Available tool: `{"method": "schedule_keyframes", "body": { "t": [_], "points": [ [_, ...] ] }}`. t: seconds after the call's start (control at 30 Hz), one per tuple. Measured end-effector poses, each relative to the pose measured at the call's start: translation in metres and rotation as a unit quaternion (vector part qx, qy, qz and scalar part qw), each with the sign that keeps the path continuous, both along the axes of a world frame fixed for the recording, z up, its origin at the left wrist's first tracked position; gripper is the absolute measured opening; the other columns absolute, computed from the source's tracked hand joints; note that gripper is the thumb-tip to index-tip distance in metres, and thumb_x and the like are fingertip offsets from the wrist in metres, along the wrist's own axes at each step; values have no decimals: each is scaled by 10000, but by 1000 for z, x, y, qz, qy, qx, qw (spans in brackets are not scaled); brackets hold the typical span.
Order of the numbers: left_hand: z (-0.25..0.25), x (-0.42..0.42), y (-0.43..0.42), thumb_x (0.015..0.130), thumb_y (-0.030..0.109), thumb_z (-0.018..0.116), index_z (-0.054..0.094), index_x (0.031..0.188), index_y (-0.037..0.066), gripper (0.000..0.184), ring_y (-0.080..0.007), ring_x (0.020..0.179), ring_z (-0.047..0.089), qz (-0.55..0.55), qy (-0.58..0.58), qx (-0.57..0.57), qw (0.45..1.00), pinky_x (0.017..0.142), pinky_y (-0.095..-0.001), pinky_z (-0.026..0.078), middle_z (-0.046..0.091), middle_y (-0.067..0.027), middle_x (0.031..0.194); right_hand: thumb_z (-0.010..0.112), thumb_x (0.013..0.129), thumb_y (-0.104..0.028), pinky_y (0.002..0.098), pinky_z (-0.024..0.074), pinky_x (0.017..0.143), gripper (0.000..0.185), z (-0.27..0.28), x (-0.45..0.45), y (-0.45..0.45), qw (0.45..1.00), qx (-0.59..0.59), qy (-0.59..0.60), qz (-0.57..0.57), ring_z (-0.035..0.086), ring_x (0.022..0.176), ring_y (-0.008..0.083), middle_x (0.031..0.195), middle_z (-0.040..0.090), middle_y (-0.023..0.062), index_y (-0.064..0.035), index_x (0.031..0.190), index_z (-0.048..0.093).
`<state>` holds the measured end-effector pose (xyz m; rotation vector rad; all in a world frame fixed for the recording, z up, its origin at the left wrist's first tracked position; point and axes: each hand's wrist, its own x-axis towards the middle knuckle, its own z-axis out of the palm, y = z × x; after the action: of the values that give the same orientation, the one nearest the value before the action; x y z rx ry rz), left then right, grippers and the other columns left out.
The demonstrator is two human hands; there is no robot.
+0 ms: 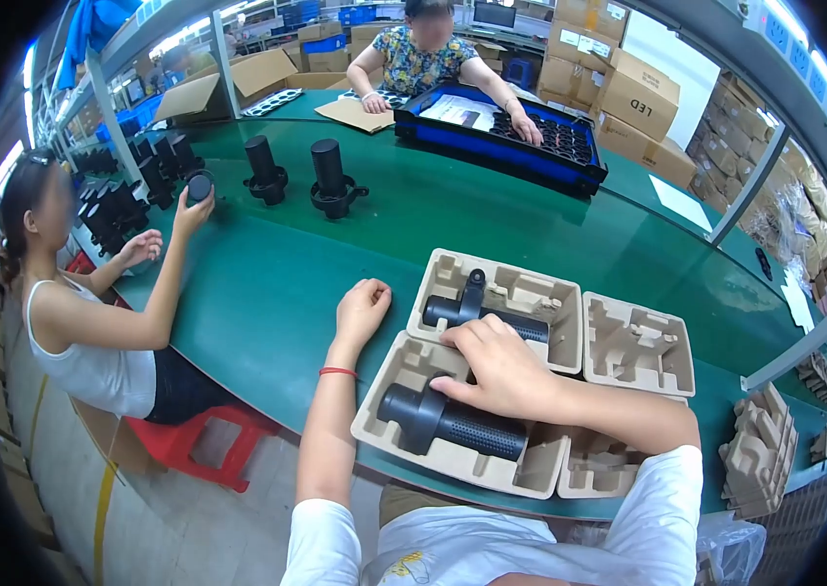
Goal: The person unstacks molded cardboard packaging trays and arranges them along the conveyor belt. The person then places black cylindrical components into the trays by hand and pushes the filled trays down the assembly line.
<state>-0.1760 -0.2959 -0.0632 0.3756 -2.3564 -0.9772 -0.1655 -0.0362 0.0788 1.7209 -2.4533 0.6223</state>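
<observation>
Two molded pulp trays lie before me, each bearing a black cylindrical device. My right hand (503,369) reaches over both, its thumb on the collar of the near device (453,422) and its fingers by the far device (492,317). The near tray (389,376) and far tray (565,293) touch. My left hand (363,311), with a red band at the wrist, rests on the green table (267,283) left of the trays, fingers loosely curled, holding nothing visible. Whether my right fingers grip anything is unclear.
An open pulp tray (638,342) lies to the right, beside stacked trays (760,449). Two upright black devices (330,181) stand at the back left. A person on the left holds a black part (200,188); another reaches into a blue crate (492,156).
</observation>
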Motion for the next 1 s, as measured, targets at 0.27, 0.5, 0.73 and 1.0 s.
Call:
{"method": "schedule_keyframes", "body": {
  "t": [0.27,0.5,0.73,1.0],
  "points": [
    [-1,-1,1,833,201,608,655,828,67,142,-231,693,606,0,-8,-6,1000,624,-355,476,606,-78,766,725,765,-308,409,430,837,386,-5,-20,-6,996,-23,-84,-11,530,964,319,951,580,151,-25,971,562],
    [-2,-1,1,839,184,620,660,849,26,163,-218,671,596,1,-5,-21,1000,634,-330,479,606,-101,768,661,820,-389,398,437,875,426,-10,-112,-7,986,-102,63,-120,523,1014,354,1008,587,190,-2,993,617],
    [0,0,1,835,180,625,659,844,30,154,-215,664,595,4,-11,-13,1000,628,-327,479,605,-100,766,575,842,-515,424,502,813,547,-19,-132,-8,965,28,-160,-206,653,903,355,950,682,201,-17,1051,664],
    [5,1,7,831,203,605,652,812,79,134,-236,688,612,24,-13,-21,999,626,-359,484,605,-72,765,601,845,-451,426,487,803,466,6,-144,-39,991,-41,1,-128,622,905,357,923,650,213,9,915,622]
  ]
}}
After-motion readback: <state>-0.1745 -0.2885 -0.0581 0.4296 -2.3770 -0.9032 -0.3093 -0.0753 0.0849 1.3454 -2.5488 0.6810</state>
